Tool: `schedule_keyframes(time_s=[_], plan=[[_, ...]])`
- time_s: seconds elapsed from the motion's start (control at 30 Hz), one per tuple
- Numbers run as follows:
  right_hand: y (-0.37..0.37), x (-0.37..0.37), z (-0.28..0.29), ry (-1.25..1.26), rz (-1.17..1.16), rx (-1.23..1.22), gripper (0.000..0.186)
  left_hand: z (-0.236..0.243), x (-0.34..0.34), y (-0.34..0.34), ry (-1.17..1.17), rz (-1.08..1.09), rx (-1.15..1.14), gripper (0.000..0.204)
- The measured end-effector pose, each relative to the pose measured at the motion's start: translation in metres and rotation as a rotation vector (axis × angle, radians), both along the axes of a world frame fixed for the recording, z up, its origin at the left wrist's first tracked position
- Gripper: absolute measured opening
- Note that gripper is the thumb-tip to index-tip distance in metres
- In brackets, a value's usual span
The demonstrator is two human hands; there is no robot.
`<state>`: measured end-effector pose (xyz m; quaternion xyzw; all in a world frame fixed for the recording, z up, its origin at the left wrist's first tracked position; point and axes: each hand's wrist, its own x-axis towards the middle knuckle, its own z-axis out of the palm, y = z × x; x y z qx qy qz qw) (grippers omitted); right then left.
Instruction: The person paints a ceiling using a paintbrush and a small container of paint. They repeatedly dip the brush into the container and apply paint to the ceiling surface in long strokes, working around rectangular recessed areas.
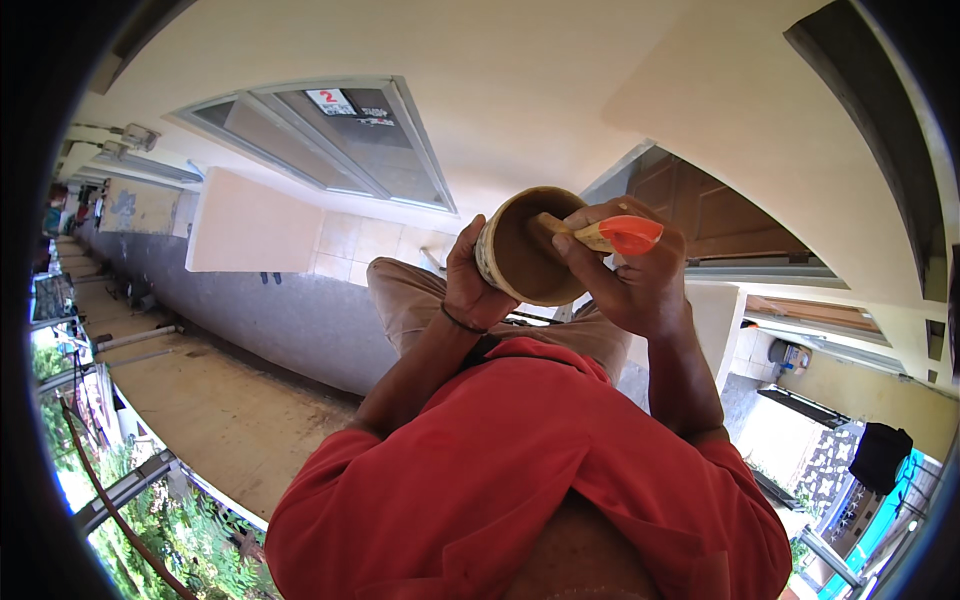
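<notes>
A round tub (525, 266) is held up, tipped so its open mouth shows; its inside is brown, its outer wall pale with dark marks. A brush (618, 235) slants into it, the tan head within the mouth, the orange-ended handle sticking out past the right rim. Whether the head touches the inner wall cannot be told

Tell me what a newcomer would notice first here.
Probably the bright red shirt, filling the lower middle. Above it, the left hand holds a round tub, and the right hand grips what looks like a paintbrush, its handle red-orange at the end, its head inside the tub. A framed window stands out at upper left.
</notes>
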<state>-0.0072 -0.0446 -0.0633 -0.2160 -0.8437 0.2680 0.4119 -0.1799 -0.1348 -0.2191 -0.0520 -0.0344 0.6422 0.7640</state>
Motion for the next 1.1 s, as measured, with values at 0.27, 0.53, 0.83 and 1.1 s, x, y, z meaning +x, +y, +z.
schedule_keyframes(time_s=[0.27,0.53,0.83,1.1], plan=[[-0.005,0.017,-0.002,0.173,-0.061,-0.216,0.015,-0.004,-0.001,-0.002,-0.033,-0.013,0.052,0.069],[-0.004,0.039,0.006,0.554,-0.102,-0.597,0.019,-0.007,0.0,-0.001,-0.053,-0.022,0.027,0.07],[-0.011,0.041,-0.004,0.452,-0.093,-0.537,0.016,-0.007,0.002,-0.001,0.022,-0.024,0.016,0.07],[-0.002,0.014,-0.005,-0.01,0.023,-0.043,0.014,-0.007,0.007,0.0,-0.093,-0.019,0.117,0.068]])
